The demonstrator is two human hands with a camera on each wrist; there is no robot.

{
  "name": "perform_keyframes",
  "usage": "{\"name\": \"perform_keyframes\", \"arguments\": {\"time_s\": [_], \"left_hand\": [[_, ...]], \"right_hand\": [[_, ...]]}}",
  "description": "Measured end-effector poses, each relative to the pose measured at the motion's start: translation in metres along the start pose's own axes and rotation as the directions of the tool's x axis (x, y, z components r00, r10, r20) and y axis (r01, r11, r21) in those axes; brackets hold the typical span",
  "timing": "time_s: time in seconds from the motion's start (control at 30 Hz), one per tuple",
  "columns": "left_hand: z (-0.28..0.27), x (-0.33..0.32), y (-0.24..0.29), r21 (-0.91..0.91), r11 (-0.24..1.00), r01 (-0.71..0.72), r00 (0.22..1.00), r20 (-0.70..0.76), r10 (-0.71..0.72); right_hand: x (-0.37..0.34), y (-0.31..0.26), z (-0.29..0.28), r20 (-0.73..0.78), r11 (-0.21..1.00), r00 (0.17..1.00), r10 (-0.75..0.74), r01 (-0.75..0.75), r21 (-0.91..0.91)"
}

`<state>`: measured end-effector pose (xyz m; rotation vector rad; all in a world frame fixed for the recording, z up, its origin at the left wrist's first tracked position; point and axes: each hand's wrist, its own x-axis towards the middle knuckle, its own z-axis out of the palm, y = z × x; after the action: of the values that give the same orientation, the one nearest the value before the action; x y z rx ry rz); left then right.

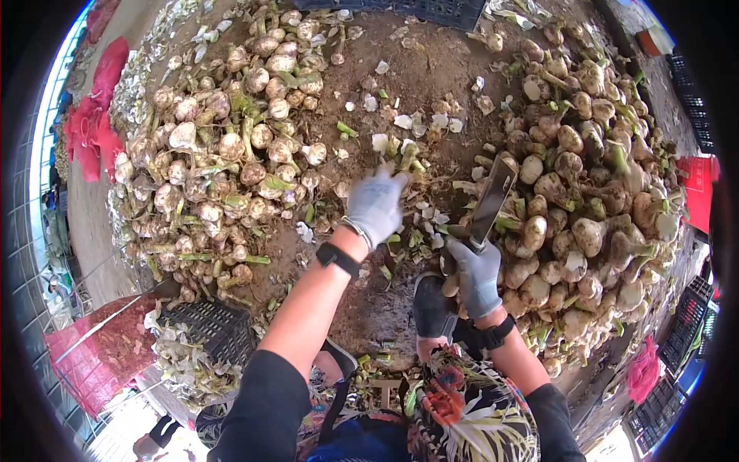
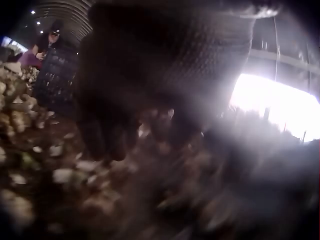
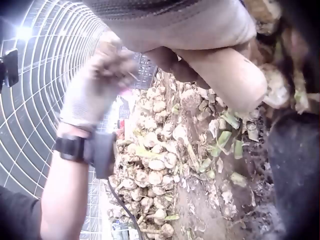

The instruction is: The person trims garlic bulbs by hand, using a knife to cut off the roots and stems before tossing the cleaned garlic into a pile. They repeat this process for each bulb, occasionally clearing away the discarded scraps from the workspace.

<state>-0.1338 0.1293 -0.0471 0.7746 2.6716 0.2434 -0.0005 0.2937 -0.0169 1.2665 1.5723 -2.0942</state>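
Note:
My right hand [image 1: 475, 277], in a grey glove, grips a knife [image 1: 493, 199] with a broad dark blade pointing up and away, beside the right garlic heap [image 1: 570, 165]. In the right wrist view a smooth rounded end [image 3: 240, 82] juts out below the glove. My left hand [image 1: 376, 204], also gloved and blurred, reaches over the ground between the heaps, close to cut green stems [image 1: 409, 158]. Its fingers [image 2: 116, 142] point down in the dark left wrist view; I cannot tell whether they hold anything. The left garlic heap [image 1: 231, 146] has bulbs with short stems.
White peelings [image 1: 416, 122] and stem bits are strewn over the dirt. A black crate [image 1: 431, 9] stands at the far edge; another crate [image 1: 212, 327] with peelings lies at left. Red net bags [image 1: 100, 115] lie beyond the left heap. A dark shoe [image 1: 433, 304] is beside my right hand.

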Motion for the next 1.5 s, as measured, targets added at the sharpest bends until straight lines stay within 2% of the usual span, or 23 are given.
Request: {"name": "perform_keyframes", "arguments": {"time_s": [0.03, 0.13, 0.2, 0.3, 0.33, 0.37, 0.5, 0.57, 0.63, 0.67, 0.7, 0.73, 0.77, 0.83, 0.87, 0.97, 1.1, 1.17, 1.3, 1.37, 1.4, 1.43, 1.5], "left_hand": [[0.001, 0.003, -0.009, -0.220, 0.967, 0.128, 0.988, 0.115, -0.104], [0.013, -0.007, -0.011, -0.497, 0.859, 0.123, 0.989, -0.008, -0.146], [0.012, -0.014, -0.005, -0.901, 0.425, 0.089, 0.991, 0.037, -0.129], [-0.027, -0.037, 0.021, -0.925, 0.375, 0.056, 0.997, 0.029, -0.078], [-0.032, -0.047, 0.020, -0.756, 0.651, -0.072, 0.995, -0.102, -0.009], [-0.031, -0.051, 0.022, -0.756, 0.651, -0.071, 0.995, -0.100, -0.007], [-0.034, -0.063, 0.035, -0.906, 0.416, -0.078, 0.991, -0.118, -0.070], [-0.043, -0.070, 0.041, -0.945, -0.210, 0.251, 0.945, 0.286, -0.158], [-0.049, -0.076, 0.040, -0.949, -0.149, 0.279, 0.933, 0.304, -0.191], [-0.055, -0.080, 0.038, -0.942, -0.075, 0.328, 0.922, 0.336, -0.190], [-0.059, -0.083, 0.035, -0.928, 0.000, 0.373, 0.911, 0.366, -0.191], [-0.056, -0.090, 0.032, -0.949, 0.118, 0.293, 0.945, 0.269, -0.184], [-0.037, -0.099, 0.027, -0.950, 0.118, 0.291, 0.946, 0.267, -0.186], [-0.007, -0.113, 0.019, -0.974, 0.226, 0.028, 0.966, -0.031, -0.256], [-0.009, -0.118, 0.009, -0.825, 0.565, 0.022, 0.992, -0.053, -0.116], [-0.008, -0.120, 0.005, -0.937, 0.304, 0.174, 0.975, 0.120, -0.187], [-0.010, -0.125, 0.000, -0.964, 0.177, 0.197, 0.974, 0.172, -0.144], [-0.013, -0.132, 0.004, -0.970, -0.220, 0.107, 0.968, 0.152, -0.199], [-0.021, -0.126, 0.003, -0.992, 0.011, 0.124, 0.966, 0.118, -0.230], [-0.053, -0.115, 0.006, -0.845, 0.465, 0.265, 0.964, 0.245, -0.104], [-0.071, -0.118, 0.021, -0.963, 0.249, 0.106, 0.992, 0.085, -0.094], [-0.074, -0.119, 0.021, -0.962, 0.251, 0.106, 0.991, 0.082, -0.105], [-0.080, -0.117, 0.021, -0.886, 0.456, 0.082, 0.997, 0.077, -0.029]], "right_hand": [[0.006, 0.001, 0.004, 0.020, 0.999, 0.999, -0.050, 0.050, 0.018], [0.009, -0.008, 0.008, 0.055, 0.997, 0.997, -0.062, 0.060, 0.051], [0.016, -0.014, 0.014, 0.083, 0.987, 0.989, -0.124, 0.114, 0.113], [0.020, -0.022, 0.019, 0.154, 0.969, 0.973, -0.174, 0.142, 0.202], [0.014, -0.035, 0.018, 0.219, 0.975, 0.968, -0.119, 0.073, 0.209], [0.015, -0.033, 0.017, 0.217, 0.975, 0.969, -0.118, 0.071, 0.210], [0.012, -0.028, 0.022, 0.301, 0.941, 0.948, -0.105, -0.002, 0.337], [0.008, -0.030, 0.025, 0.343, 0.980, 0.929, -0.136, 0.076, 0.183], [0.000, -0.034, 0.020, 0.337, 0.997, 0.939, -0.066, 0.050, 0.056], [-0.003, -0.033, 0.016, 0.327, 0.872, 0.890, -0.317, 0.409, -0.268], [-0.005, -0.032, 0.013, 0.399, 0.530, 0.753, -0.524, 0.655, -0.539], [-0.006, -0.035, 0.010, 0.525, 0.275, 0.656, -0.542, 0.729, -0.627], [-0.011, -0.039, 0.011, 0.526, 0.273, 0.654, -0.543, 0.731, -0.626], [-0.023, -0.050, 0.012, 0.637, -0.017, 0.614, -0.466, 0.714, -0.700], [-0.026, -0.051, 0.014, 0.646, -0.035, 0.629, -0.433, 0.704, -0.709], [-0.031, -0.052, 0.016, 0.662, -0.037, 0.610, -0.437, 0.723, -0.690], [-0.033, -0.046, 0.015, 0.651, 0.059, 0.635, -0.417, 0.733, -0.677], [-0.030, -0.039, 0.014, 0.645, 0.076, 0.633, -0.429, 0.736, -0.672], [-0.024, -0.024, 0.014, 0.611, 0.099, 0.629, -0.481, 0.731, -0.675], [-0.015, -0.018, 0.007, 0.487, 0.340, 0.818, -0.305, 0.571, -0.747], [0.006, -0.007, -0.004, 0.417, 0.279, 0.879, -0.230, 0.470, -0.838], [0.004, 0.000, -0.010, 0.433, 0.281, 0.874, -0.221, 0.482, -0.830], [-0.001, 0.016, -0.005, 0.356, 0.578, 0.916, -0.185, 0.394, -0.714]]}}
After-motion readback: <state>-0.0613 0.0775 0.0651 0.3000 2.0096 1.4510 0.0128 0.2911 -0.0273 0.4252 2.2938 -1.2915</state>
